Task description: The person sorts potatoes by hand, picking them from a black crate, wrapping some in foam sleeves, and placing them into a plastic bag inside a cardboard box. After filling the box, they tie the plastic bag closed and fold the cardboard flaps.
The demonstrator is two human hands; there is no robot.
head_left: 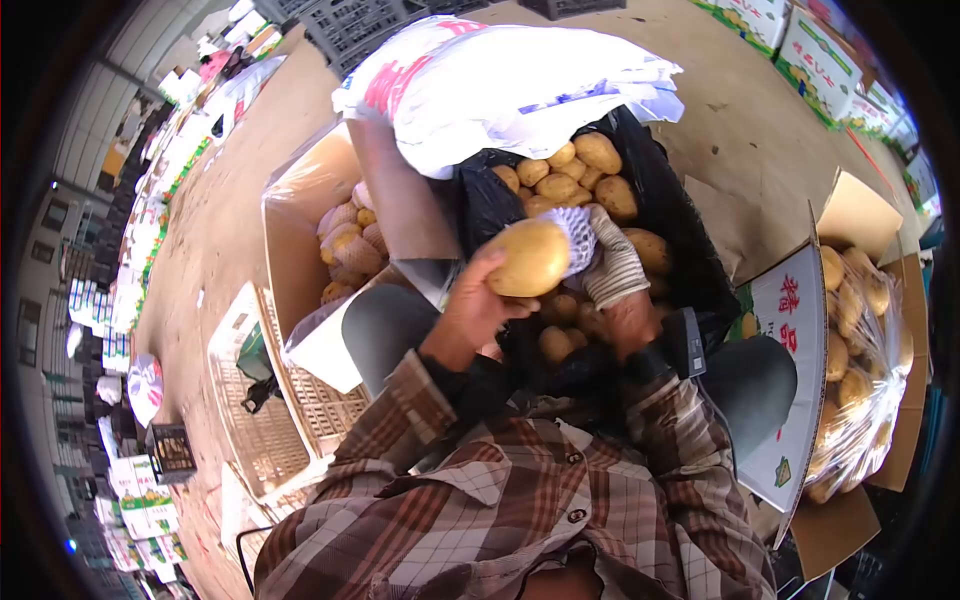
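Note:
A large yellow potato (528, 258) rests in my bare left hand (468, 308), with the fingers closed around its lower left side. My right hand (614, 268) wears a striped knit glove and grips a white foam net sleeve (574, 240) that sits against the potato's right end. Both hands are over a black-lined crate (690, 235) in front of me, where many loose potatoes (560, 187) lie. At its left stands an open cardboard box (300, 215) containing potatoes in foam nets (350, 240).
A white sack (530, 85) lies across the crate's far end. On the right, an open carton (775, 370) holds potatoes in a clear plastic bag (860, 400). A beige plastic basket (255, 420) stands at left. Dark crates (365, 28) and stacked cartons (815, 65) are farther back.

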